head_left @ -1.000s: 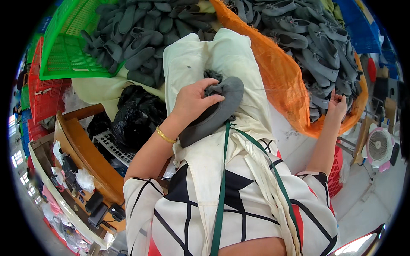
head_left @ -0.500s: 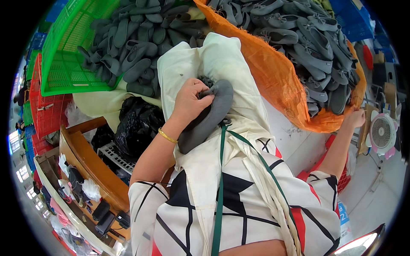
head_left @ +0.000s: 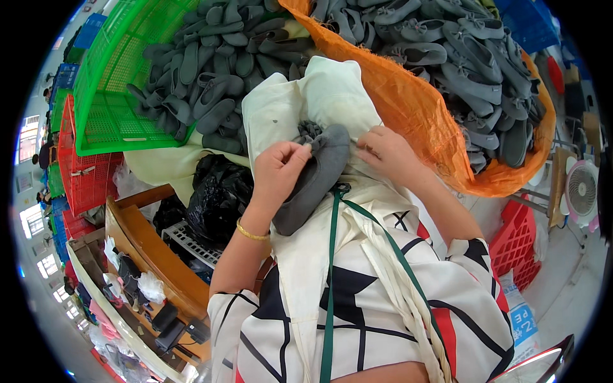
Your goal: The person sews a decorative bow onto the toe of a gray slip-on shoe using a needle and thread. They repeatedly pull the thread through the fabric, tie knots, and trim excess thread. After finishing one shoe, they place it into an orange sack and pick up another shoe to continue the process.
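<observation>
Your left hand is clamping its fingers on the grey, round-toed fabric shoe, probably steadying it as it is lying on your white cloth apron. Your right hand is curling just right of it; I cannot tell whether its fingers are gripping anything. The wide orange woven sack is sitting far right, likely for easy reach.

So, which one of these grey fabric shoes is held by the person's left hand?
The grey fabric shoe on the white cloth-covered lap: the left hand pinches it. The other shoes lie heaped, untouched.
</observation>
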{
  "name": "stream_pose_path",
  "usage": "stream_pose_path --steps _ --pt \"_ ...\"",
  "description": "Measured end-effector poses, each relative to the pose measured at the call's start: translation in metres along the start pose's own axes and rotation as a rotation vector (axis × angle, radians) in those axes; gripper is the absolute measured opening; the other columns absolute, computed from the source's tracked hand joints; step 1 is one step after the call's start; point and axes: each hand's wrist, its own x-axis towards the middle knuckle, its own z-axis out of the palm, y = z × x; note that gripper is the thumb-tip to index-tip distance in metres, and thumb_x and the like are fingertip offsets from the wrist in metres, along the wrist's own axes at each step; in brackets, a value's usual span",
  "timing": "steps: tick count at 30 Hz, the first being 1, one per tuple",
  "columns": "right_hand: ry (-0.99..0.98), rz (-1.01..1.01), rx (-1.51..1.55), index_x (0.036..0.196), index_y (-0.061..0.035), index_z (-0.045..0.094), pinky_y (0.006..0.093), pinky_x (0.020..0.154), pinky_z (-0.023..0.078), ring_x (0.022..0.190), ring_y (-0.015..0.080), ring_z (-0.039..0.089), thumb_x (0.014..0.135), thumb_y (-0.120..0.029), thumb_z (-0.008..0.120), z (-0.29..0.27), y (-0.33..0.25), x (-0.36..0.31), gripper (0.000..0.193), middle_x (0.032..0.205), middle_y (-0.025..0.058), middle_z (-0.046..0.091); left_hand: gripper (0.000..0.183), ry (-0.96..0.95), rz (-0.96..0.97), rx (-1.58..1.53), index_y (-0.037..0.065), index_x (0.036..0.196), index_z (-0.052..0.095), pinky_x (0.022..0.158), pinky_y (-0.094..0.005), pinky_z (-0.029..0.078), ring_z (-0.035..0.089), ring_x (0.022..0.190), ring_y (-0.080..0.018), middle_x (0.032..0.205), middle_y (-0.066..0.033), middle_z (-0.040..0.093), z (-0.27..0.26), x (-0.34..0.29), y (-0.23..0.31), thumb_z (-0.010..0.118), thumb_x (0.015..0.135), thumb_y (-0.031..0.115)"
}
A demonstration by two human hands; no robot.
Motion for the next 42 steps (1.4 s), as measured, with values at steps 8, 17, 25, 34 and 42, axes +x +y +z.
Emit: stream_pose_path --steps 8,17,25,34,42 --pt "0.110 -0.356 -0.030 0.085 -0.0088 0.062 0.0396 0.063 0.048 0.071 0.0299 0.058 0.081 -0.013 0.072 0.014 -0.053 -0.005 0.012 0.075 0.0090 0.056 0.023 -0.175 -0.240 -0.210 0.003 0.090 0.070 0.047 -0.0204 0.040 0.052 0.054 -0.0048 0.076 -0.0019 0.069 0.030 -0.001 0.002 0.068 0.095 0.025" --pt "-0.017 -0.123 0.057 0.089 -0.0085 0.060 0.0394 0.062 0.049 0.075 0.0313 0.062 0.084 -0.008 0.065 0.008 -0.044 0.025 0.007 0.081 0.0106 0.061 0.009 -0.283 -0.501 -0.662 0.006 0.090 0.064 0.049 -0.0195 0.041 0.051 0.056 -0.0048 0.076 -0.0019 0.067 0.006 0.001 -0.008 0.065 0.095 0.013" --pt "-0.049 -0.236 -0.215 0.083 -0.0109 0.062 0.0389 0.062 0.049 0.084 0.0263 0.061 0.077 -0.008 0.066 0.033 -0.030 0.051 0.007 0.080 0.0055 0.055 0.010 -0.112 -0.206 -0.152 0.006 0.095 0.065 0.048 -0.0181 0.039 0.051 0.055 -0.0031 0.068 0.0031 0.059 0.011 0.001 -0.012 0.066 0.096 0.017" --pt "0.002 -0.087 0.178 0.092 -0.0095 0.068 0.0351 0.068 0.051 0.081 0.0285 0.063 0.085 -0.010 0.069 0.054 -0.033 0.051 0.007 0.088 0.0086 0.063 0.016 -0.152 -0.409 -0.483 0.004 0.095 0.066 0.057 -0.0191 0.048 0.061 0.064 -0.0075 0.078 0.0002 0.066 0.012 0.010 -0.029 0.070 0.094 0.019" --pt "0.021 0.454 1.094 0.101 -0.0069 0.063 0.0279 0.061 0.051 0.073 0.0120 0.063 0.099 -0.014 0.061 0.009 -0.017 0.043 0.008 0.086 0.0033 0.065 0.007 0.152 0.324 0.392 0.003 0.090 0.070 0.059 -0.0311 0.050 0.066 0.065 -0.0208 0.076 -0.0098 0.068 0.027 -0.011 -0.022 0.071 0.088 0.009"
